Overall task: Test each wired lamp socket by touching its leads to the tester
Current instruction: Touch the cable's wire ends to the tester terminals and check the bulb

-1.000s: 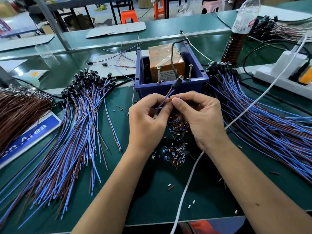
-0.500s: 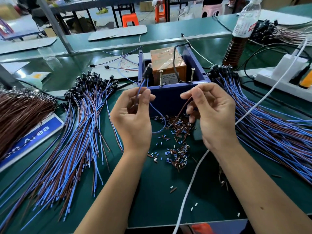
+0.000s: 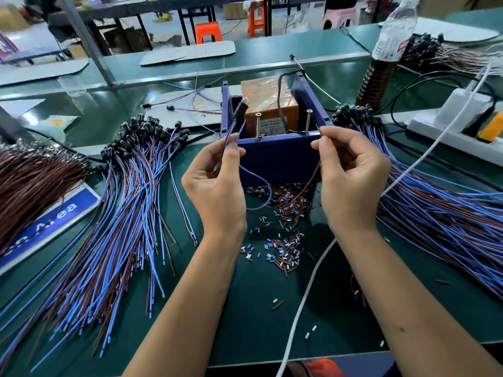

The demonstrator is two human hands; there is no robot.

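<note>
Left hand (image 3: 215,183) pinches the blue lead (image 3: 255,180) of a lamp socket (image 3: 239,108), the socket standing up at the blue tester box's (image 3: 275,156) left front corner. Right hand (image 3: 351,180) pinches the brown lead (image 3: 310,180) near the right screw terminal (image 3: 308,123); its tip touches neither screw. Socket bundles (image 3: 109,213) lie either side.

We've got L hand (image 3: 217,183) pinching socket (image 3: 239,111) w/ blue lead (image 3: 258,183), R hand (image 3: 351,175) pinching brown lead (image 3: 310,180) near tester (image 3: 272,151) screws (image 3: 308,122).
</note>
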